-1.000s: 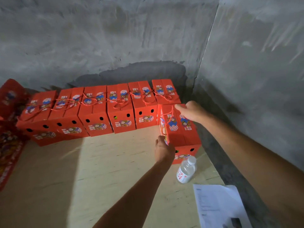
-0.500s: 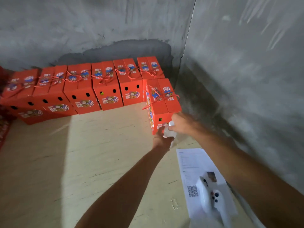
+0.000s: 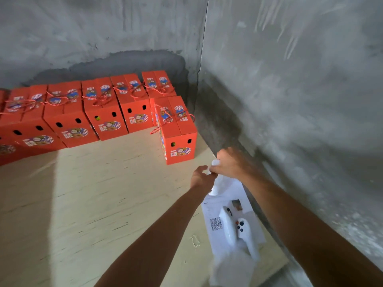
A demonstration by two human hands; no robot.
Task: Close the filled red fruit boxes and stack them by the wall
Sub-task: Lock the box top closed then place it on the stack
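Hands have left the newest closed red box (image 3: 178,131) standing at the board's far right corner, right hand (image 3: 232,162) and left hand (image 3: 200,177) now both gripping a water bottle (image 3: 216,183).

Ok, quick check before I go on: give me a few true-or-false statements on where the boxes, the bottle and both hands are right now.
1. A row of closed red boxes stands along the back wall. True.
2. The nearest box sits on top of the row. False: it stands on the wooden board, in front of the row's right end.
3. Both hands are on the nearest box. False: the left hand and right hand meet at a white bottle, clear of the box.
4. A sheet of paper with a QR code lies on the board. True.
5. The box lids are open. False: all visible lids are shut, cord handles on top.
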